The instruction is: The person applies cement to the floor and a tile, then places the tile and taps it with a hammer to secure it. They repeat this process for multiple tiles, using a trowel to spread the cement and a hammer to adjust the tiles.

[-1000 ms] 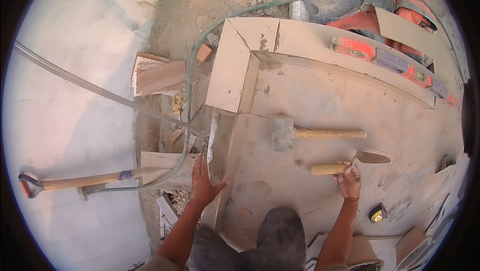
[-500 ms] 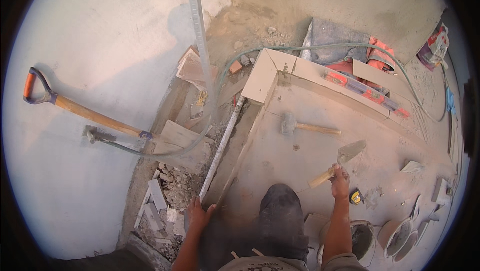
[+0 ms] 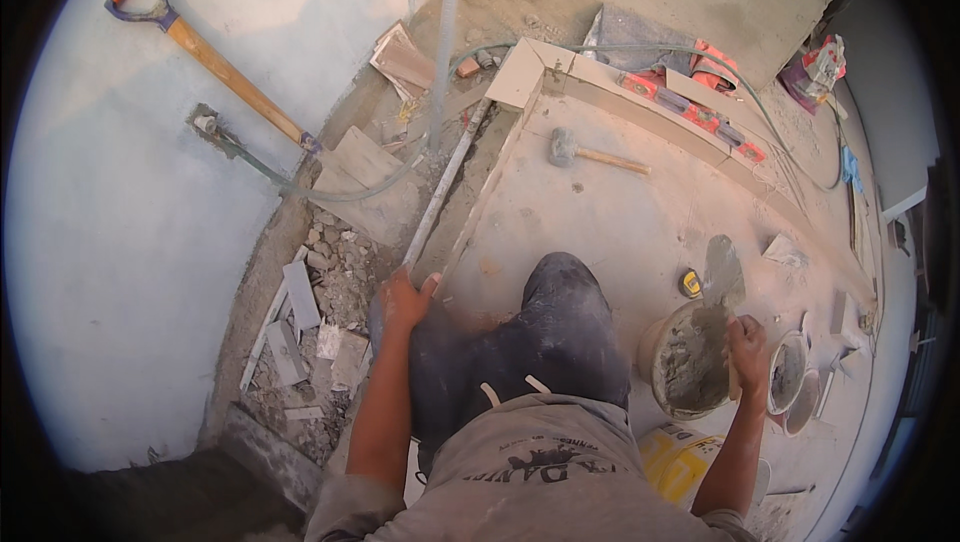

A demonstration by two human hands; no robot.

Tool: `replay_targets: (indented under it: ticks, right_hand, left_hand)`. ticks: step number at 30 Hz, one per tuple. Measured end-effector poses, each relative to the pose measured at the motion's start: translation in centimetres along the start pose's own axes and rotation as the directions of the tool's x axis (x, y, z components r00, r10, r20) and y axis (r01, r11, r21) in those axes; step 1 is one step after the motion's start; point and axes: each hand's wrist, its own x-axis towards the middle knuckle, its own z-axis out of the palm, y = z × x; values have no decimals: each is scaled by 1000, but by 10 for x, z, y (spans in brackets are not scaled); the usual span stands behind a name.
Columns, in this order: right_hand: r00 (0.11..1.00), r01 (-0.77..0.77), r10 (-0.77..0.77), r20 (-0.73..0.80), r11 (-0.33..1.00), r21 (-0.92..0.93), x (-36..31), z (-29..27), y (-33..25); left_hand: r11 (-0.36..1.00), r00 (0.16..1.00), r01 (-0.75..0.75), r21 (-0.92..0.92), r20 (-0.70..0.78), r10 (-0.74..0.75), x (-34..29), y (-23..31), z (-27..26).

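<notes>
A shovel (image 3: 230,82) with a wooden shaft lies on pale concrete. A rubber mallet (image 3: 590,153) rests on the dusty floor (image 3: 600,222), near orange spirit levels (image 3: 690,102). Broken tile pieces (image 3: 300,327) litter the rubble.

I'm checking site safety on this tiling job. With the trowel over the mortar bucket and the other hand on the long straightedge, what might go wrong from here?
1. The right hand holds a loaded trowel above the bucket; mortar may drip onto the slab.
2. The left hand grips the straightedge at the slab edge, beside loose rubble; a slip there seems possible.
3. The mallet and the hose lie about, likely trip hazards.
</notes>
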Motion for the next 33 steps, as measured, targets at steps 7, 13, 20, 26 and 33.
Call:
replay_targets:
  ticks: [7, 13, 20, 26, 33]
  right_hand:
    - [965, 226, -261, -14, 860, -458, -66, -60, 7]
    - [975, -124, 217, 45, 702, -702, -92, -58, 15]
    - [934, -27, 298, 196, 607, -795, -76, -28, 35]
    - [949, -14, 266, 171, 575, -818, -68, -14, 58]
    - [907, 34, 304, 290, 635, -772, -35, 39, 78]
  left_hand:
    - [993, 996, -89, 84, 2, 89, 2, -12, -2]
    - [973, 986, -163, 163, 44, 158, 4, -18, -3]
    - [957, 975, -219, 191, 91, 205, 5, -28, 0]
    - [965, 981, -192, 179, 62, 183, 7, -31, -4]
    - [978, 990, -135, 161, 52, 129, 9, -25, -6]
